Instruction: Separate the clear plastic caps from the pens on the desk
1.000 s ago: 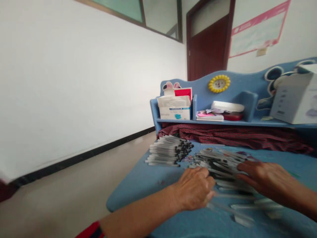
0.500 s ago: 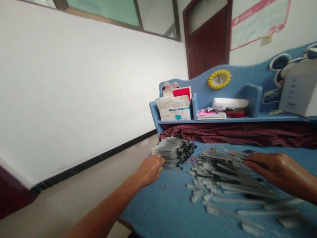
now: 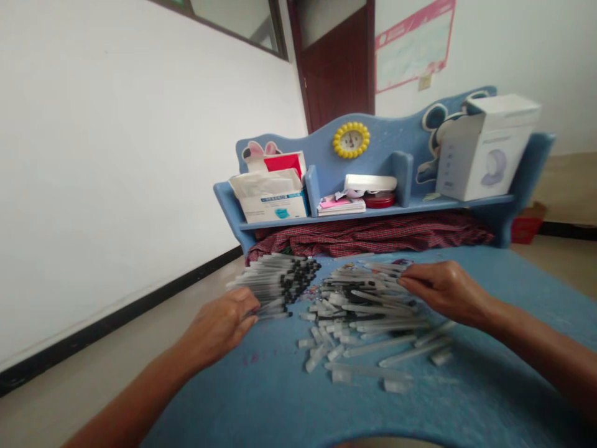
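My left hand (image 3: pixel 231 317) is closed in a pinch on a pen (image 3: pixel 270 306) with a pale barrel, at the near side of a stack of pens (image 3: pixel 265 272). The stacked pens have translucent barrels and black ends pointing right. Across the table, my right hand (image 3: pixel 433 286) is pinched at the right end of a pale pen barrel (image 3: pixel 385 267), at the far right of a loose pile. Its fingertips are partly hidden. Several translucent pen barrels (image 3: pixel 380 345) lie in that pile, and small clear caps (image 3: pixel 317 358) are scattered along its left and near sides.
Both piles lie on a blue table (image 3: pixel 261 398). Along its back runs a blue shelf (image 3: pixel 321 183) with a mask box (image 3: pixel 275 205), a red round case (image 3: pixel 379 199) and a white carton (image 3: pixel 485 152). Checked cloth (image 3: pixel 368 235) is bunched under the shelf.
The view has swung right, so table and shelf appear farther left. My left hand now has a pen angled out of its fingers at the stack. My right hand stays beside the loose pile.
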Demonstrator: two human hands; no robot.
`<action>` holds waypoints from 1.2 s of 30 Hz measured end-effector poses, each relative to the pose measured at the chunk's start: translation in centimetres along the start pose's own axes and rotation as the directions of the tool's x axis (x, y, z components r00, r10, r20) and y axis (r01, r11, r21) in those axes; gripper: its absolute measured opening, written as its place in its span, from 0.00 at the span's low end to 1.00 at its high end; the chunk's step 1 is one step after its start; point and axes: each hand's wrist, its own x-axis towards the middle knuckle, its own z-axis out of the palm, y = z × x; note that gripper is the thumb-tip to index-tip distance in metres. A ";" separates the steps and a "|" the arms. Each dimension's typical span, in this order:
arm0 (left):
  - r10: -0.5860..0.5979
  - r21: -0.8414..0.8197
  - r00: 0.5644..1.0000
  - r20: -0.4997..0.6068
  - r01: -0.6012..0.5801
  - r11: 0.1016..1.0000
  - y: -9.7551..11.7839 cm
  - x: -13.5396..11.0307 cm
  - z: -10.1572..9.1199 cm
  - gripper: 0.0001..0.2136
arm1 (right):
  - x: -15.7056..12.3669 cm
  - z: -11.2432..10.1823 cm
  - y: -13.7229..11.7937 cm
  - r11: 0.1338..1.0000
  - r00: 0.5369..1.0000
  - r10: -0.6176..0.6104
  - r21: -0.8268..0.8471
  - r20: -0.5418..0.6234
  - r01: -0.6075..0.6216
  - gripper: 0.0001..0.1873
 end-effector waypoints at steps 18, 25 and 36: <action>0.372 -0.225 0.928 -0.022 -0.367 0.903 11.0 7.8 4.4 0.12 | -0.6 1.1 -1.5 0.906 0.979 0.131 0.382 0.153 -0.181 0.26; 0.290 -0.335 0.956 -0.051 -0.290 0.896 10.8 7.1 4.7 0.07 | -0.6 1.6 -2.0 0.844 0.954 0.225 0.450 0.197 -0.292 0.24; 0.240 -0.443 0.971 0.010 -0.211 0.871 10.8 7.1 4.4 0.07 | -0.6 1.5 -2.2 0.784 0.945 0.258 0.529 0.201 -0.326 0.26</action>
